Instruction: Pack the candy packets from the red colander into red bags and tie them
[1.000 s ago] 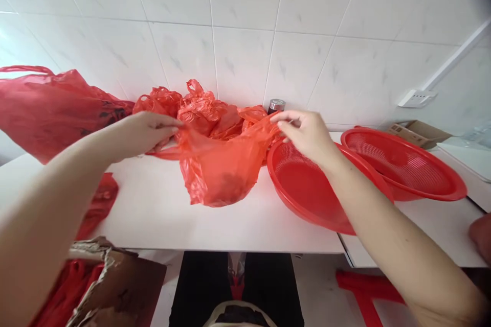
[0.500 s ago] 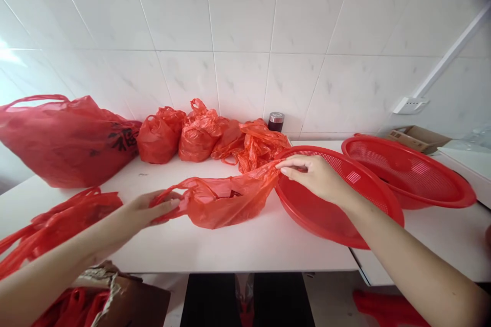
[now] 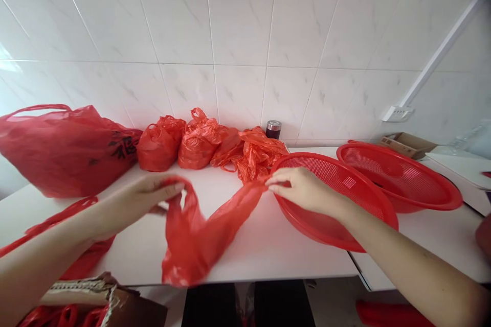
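Note:
A thin red plastic bag [image 3: 203, 242] hangs slack between my two hands over the white table [image 3: 284, 260]. Its lower part is smeared by motion. My left hand [image 3: 159, 191] is closed on the bag's handle at the left. On the right, the fingertips of my right hand [image 3: 297, 186] pinch the bag's other end, beside the rim of a red perforated basin [image 3: 333, 235]. Under my left forearm, partly hidden, lie more flat red plastic bags [image 3: 86, 260].
Along the tiled wall stand a large red bag [image 3: 69, 153], knotted red bags [image 3: 201, 143] and a dark flask [image 3: 273, 130]. Another red basin [image 3: 402, 179] sits at the right, near a small cardboard box [image 3: 406, 144]. A torn carton [image 3: 130, 306] of red bags is below the table edge.
The bag has swung down toward the table's front edge and sags in a V. My left hand is slightly higher and turned; the right still pinches its end. The whole view has shifted a little.

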### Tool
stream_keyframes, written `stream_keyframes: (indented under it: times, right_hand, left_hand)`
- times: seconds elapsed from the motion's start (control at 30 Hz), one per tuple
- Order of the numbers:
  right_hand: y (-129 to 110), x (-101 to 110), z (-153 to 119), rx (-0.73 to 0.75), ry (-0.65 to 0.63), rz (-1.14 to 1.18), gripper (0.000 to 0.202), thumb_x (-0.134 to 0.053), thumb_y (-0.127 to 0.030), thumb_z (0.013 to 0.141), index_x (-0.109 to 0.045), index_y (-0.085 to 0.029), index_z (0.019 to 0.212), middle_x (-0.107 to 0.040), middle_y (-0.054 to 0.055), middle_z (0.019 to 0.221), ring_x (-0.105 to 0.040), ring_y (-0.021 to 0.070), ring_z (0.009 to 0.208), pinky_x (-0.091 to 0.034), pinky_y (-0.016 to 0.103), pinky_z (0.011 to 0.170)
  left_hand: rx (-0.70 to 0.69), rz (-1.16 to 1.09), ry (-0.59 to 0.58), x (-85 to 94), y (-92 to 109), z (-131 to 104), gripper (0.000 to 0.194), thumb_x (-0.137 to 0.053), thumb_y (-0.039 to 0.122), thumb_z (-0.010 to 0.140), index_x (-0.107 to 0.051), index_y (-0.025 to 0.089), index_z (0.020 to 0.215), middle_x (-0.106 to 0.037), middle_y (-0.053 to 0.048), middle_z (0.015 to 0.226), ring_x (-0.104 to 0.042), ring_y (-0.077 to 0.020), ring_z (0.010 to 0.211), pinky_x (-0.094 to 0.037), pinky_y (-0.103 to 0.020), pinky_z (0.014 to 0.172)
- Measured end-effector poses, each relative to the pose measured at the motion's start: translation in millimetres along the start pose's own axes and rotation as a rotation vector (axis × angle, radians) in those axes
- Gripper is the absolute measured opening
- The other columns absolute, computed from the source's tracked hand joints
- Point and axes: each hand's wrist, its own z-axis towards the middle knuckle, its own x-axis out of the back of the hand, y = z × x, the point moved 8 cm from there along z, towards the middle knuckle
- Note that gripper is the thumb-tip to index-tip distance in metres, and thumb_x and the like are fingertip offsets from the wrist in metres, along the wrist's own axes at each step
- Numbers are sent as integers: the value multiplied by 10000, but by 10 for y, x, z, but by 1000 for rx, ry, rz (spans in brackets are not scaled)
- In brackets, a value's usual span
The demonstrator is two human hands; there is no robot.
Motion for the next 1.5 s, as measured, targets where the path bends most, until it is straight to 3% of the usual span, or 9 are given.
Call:
stream_keyframes:
  times: [0.07, 0.3, 0.53, 0.67, 0.8, 0.93, 1.07, 1.3, 1.5]
  right_hand:
    - [60, -82, -46, -35, -69, -48, 171, -602, -280, 854, -763, -283, 910, -739, 2, 979, -677, 217, 923, -527, 369, 829]
    - [-65, 212, -9, 12, 48, -17, 231, -554, -344, 896, -751, -273, 993, -718, 8, 1069, -662, 208, 995, -527, 329, 836]
    - [-162, 262, 11, 29, 46, 53, 225, -590, -370, 878, -757, -263, 984, -723, 17, 1061, -650, 218, 1033, -523, 343, 882]
    - [-370, 227, 149, 63, 6, 99, 219, -587, -358, 880, -759, -252, 963, -731, 10, 1016, -665, 196, 977, -523, 329, 855]
    - [-688, 57, 363, 153, -21, 171, 204, -594, -344, 880, -757, -233, 931, -734, 8, 964, -669, 171, 915, -518, 315, 829]
    - [-989, -245, 516, 290, -121, 301, 188, -562, -274, 896, -731, -217, 952, -725, 4, 959, -663, 141, 900, -519, 293, 820]
    - [-852, -382, 583, 262, -31, 376, 301, -553, -204, 879, -622, -239, 1170, -672, 14, 1111, -613, 137, 1040, -493, 311, 906]
    - [-489, -690, 374, 106, -169, 465, 135, -530, -155, 855, -560, -216, 972, -621, -8, 872, -596, 122, 792, -499, 289, 727]
    - [-656, -712, 158, 222, -215, 573, 127, -604, -272, 880, -587, -232, 1000, -628, 0, 974, -595, 128, 919, -473, 286, 860]
  left_hand:
    - [104, 39, -139, -37, -194, -53, 108, -688, 289, 785, -694, 188, 749, -621, 2, 593, -622, -149, 542, -561, -246, 481]
    - [50, 7, 0, 246, -36, -75, 319, -599, 513, 790, -624, 243, 622, -538, 15, 592, -567, -133, 536, -561, -249, 468]
    - [-43, -247, 146, 235, -12, 23, 264, -718, 388, 761, -708, 157, 888, -701, -55, 957, -643, -167, 904, -556, -279, 826]
    - [-141, -358, -48, -102, 198, 137, 298, -673, 378, 817, -657, 209, 1063, -677, -56, 1110, -613, -207, 1065, -496, -337, 922]
    - [-83, -278, -416, -718, 295, 237, 439, -649, 382, 841, -502, 268, 1238, -647, -8, 903, -646, -183, 821, -509, -378, 814]
    - [-39, -37, -562, -1111, 255, 358, 284, -710, 396, 785, -508, 196, 796, -365, 85, 584, -370, -68, 503, -399, -247, 569]
    - [35, -133, -511, -1133, 167, 467, 442, -580, 504, 852, -331, 210, 638, -164, 103, 561, -156, -62, 480, -288, -224, 495]
    - [21, -168, -453, -954, 12, 458, 409, -473, 551, 897, -576, 166, 806, -494, 23, 608, -430, -108, 555, -439, -303, 652]
    - [-208, 191, -576, -1060, 110, 287, 138, -572, 197, 807, -706, 170, 823, -682, -26, 817, -583, -156, 744, -456, -275, 724]
